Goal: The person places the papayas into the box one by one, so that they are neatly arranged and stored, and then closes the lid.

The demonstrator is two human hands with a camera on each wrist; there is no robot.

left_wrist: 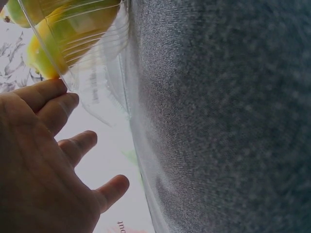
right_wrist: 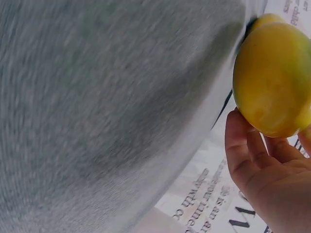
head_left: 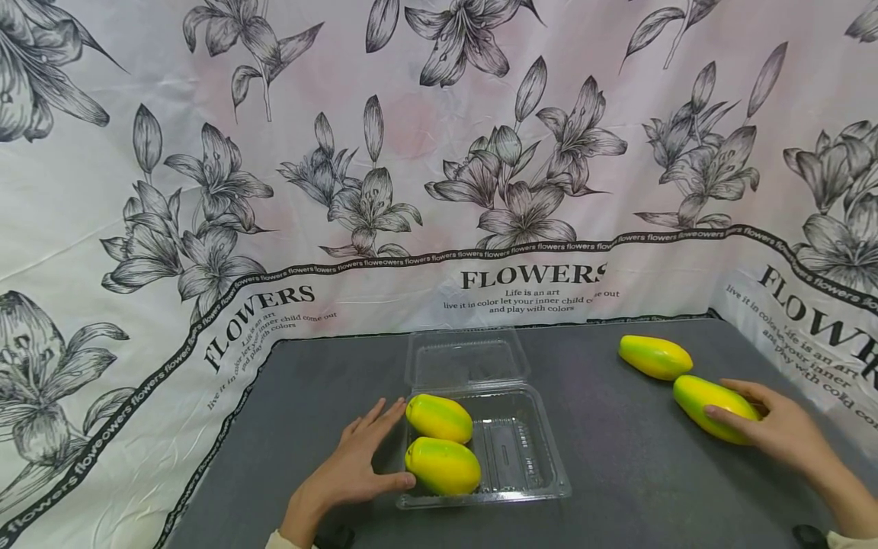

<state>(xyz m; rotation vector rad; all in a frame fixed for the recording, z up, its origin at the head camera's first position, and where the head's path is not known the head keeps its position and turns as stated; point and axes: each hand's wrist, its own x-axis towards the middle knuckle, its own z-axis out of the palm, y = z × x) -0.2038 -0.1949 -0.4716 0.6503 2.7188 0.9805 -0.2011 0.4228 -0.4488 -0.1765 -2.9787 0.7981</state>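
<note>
A clear plastic clamshell box [head_left: 507, 450] lies with its lid [head_left: 469, 362] folded back. Two yellow-green papayas [head_left: 442, 467] [head_left: 439, 418] sit side by side in its left half. At the box's left edge is my left hand [head_left: 353, 457], fingers spread; in the left wrist view fingertips [left_wrist: 60, 99] touch the clear wall. Over on the right, my right hand [head_left: 778, 423] grips a third papaya [head_left: 706, 404] between thumb and fingers. The right wrist view shows that papaya's [right_wrist: 272, 80] rounded end above the fingers. Whether it is off the table I cannot tell.
Another papaya [head_left: 655, 357] lies just behind the gripped one, at the back right of the grey table [head_left: 604, 457]. A flower-printed cloth [head_left: 384, 297] hangs behind the table and along both sides.
</note>
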